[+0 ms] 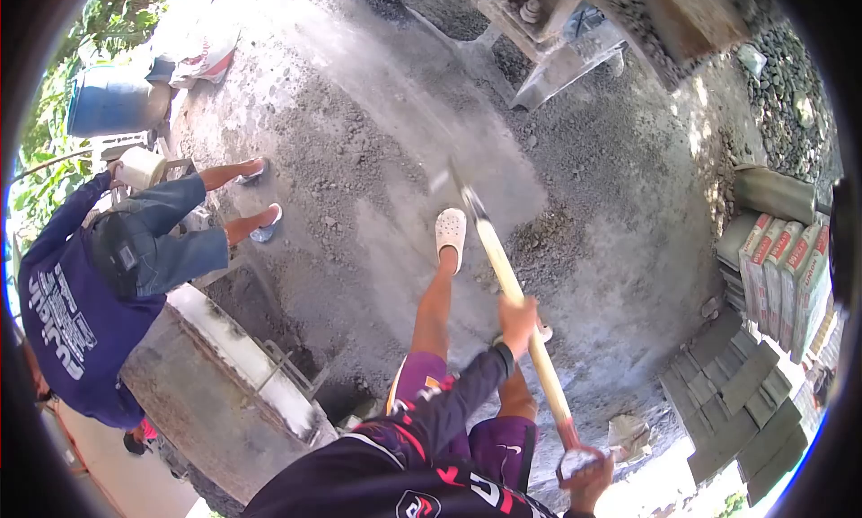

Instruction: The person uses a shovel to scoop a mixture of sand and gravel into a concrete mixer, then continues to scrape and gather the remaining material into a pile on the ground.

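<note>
A long-handled shovel slants across the middle of the head view, its pale wooden shaft running down to a D-shaped grip. My left hand is wrapped round the shaft about midway. At the lower end, my right hand is closed on the D-grip. The shovel's blade points away from me and is seen nearly edge-on, low over grey powdery material. Beside the blade stands my foot in a white clog. My other foot is mostly hidden behind the left hand and shaft.
On the left a co-worker in a purple shirt bends over, one hand at a pale bucket. A blue drum stands behind. A concrete block machine is at top right. Stacked bags and grey blocks lie right.
</note>
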{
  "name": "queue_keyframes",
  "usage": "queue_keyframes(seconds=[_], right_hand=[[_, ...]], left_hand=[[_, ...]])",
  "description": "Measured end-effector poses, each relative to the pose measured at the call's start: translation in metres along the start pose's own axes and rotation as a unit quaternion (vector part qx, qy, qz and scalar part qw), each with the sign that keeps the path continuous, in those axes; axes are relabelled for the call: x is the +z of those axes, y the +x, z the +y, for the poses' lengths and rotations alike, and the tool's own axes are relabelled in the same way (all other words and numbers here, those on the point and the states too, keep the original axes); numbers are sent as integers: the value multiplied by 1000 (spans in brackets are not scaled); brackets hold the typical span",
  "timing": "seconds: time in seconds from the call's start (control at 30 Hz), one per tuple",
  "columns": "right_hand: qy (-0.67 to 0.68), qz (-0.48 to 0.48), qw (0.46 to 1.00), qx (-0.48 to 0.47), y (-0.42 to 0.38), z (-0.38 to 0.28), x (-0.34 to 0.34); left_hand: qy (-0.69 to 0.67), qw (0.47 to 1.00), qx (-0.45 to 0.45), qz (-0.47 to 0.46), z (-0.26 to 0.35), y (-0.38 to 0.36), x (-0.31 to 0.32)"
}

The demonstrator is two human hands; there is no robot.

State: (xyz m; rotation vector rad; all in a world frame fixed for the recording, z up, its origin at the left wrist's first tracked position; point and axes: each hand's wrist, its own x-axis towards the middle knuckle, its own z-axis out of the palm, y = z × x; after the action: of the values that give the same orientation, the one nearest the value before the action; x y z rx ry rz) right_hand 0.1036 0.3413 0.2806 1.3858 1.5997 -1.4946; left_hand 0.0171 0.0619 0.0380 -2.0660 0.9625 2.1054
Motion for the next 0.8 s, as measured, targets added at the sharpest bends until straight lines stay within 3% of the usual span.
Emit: queue_keyframes(seconds=[0.03, 0.07, 0.1, 0.13, 0.2, 0.23, 0.3, 0.33, 0.4, 0.43, 0.5, 0.53, 0.6, 0.7, 0.73, 0.8], right_hand=[[32, -42, 999, -1, 12, 2, 51], [152, -134, 977, 60, 38, 9, 91], [145, -154, 976, 48, 42, 2, 162], [180, -185, 966, 35, 63, 8, 219], [241, -247, 938, 45, 67, -26, 363], [226, -201, 951, 69, 74, -38, 422], [224, -243, 943, 24, 101, -56, 527], [226, -297, 928, 13, 120, -67, 568], [207, -232, 950, -2, 138, -90, 649], [207, -226, 952, -1, 148, -93, 657], [206, -192, 959, 11, 156, -101, 661], [201, -168, 965, 21, 154, -102, 651], [204, -168, 964, 27, 146, -101, 620], [227, -140, 963, 47, 129, -84, 557], [234, -127, 962, 54, 125, -79, 531], [236, -98, 965, 56, 108, -74, 476]], left_hand=[[-3, 999, 38, 11, 38, 41, -3], [29, 993, 107, 26, 87, 86, -8], [11, 995, 93, -29, 142, 131, -17], [25, 984, 178, -2, 193, 174, -16], [75, 969, 229, -54, 288, 274, -25], [113, 955, 265, -75, 333, 321, -26], [193, 935, 286, -78, 415, 371, -16], [207, 937, 281, -32, 441, 396, -5], [220, 938, 269, 13, 457, 427, 12], [207, 961, 183, 17, 469, 416, 19], [195, 976, 92, 19, 475, 443, 22], [517, 815, 257, -51, 467, 480, 16], [749, 525, 389, -111, 453, 507, 19], [788, 494, 364, -54, 401, 472, 24], [740, 567, 338, -130, 381, 470, 24], [602, 762, 214, -105, 353, 387, 40]])
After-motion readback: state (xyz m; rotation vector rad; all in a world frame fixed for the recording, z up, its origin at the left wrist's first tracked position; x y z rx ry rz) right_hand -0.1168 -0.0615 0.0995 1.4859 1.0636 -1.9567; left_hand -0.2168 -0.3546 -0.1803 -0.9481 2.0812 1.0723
